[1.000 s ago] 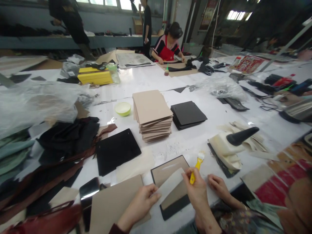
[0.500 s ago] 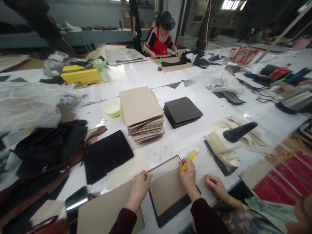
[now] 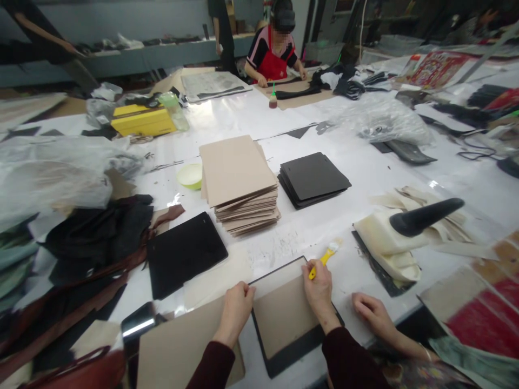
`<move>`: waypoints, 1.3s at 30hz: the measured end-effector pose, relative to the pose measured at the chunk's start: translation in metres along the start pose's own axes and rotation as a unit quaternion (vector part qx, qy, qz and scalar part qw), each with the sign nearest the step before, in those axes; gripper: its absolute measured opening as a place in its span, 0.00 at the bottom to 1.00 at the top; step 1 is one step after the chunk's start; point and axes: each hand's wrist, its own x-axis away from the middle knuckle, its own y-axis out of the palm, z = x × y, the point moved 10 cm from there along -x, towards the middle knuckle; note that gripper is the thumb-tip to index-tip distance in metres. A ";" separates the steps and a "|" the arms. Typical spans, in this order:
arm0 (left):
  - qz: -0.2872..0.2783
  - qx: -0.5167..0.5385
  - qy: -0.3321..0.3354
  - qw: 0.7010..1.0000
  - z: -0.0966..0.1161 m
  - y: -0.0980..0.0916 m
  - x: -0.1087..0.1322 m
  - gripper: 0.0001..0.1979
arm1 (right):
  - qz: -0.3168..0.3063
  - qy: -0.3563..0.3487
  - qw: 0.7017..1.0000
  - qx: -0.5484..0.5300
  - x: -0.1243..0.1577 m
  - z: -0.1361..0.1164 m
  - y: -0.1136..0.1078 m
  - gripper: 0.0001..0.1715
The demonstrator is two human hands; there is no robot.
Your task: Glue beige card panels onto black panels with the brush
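Black-edged beige panel [image 3: 286, 320] flat nr tabletop's [image 3: 227, 123] near edge. L hand [image 3: 237, 309] pinches one end of pale strip [image 3: 280, 274]; R hand [image 3: 318, 289] grips yellow-handled brush [image 3: 324, 261], fingers at t'other end. Step prob. = aligning strip along panel's far edge; next move calls for even tension, bristles kept clear.

We observe left hand [image 3: 235, 309] pinching left end of pale strip [image 3: 279, 275], laid along far edge of dark-bordered beige panel [image 3: 286, 316]. Right hand [image 3: 318, 289] at strip's opposite end, yellow brush [image 3: 323, 261] gripped, whitish bristles pointing away. We note co-worker's hand [image 3: 372, 313] right of panel, apart from it. Beyond, on white table [image 3: 365, 178]: stack of beige boards [image 3: 239, 170], stack of black panels [image 3: 314, 177] just beside it, pale green bowl [image 3: 190, 176] to left.
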 end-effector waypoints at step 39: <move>0.010 -0.295 0.419 0.859 0.079 0.061 0.038 0.36 | 0.043 -0.023 0.999 -0.016 -0.006 -0.003 -0.018 0.10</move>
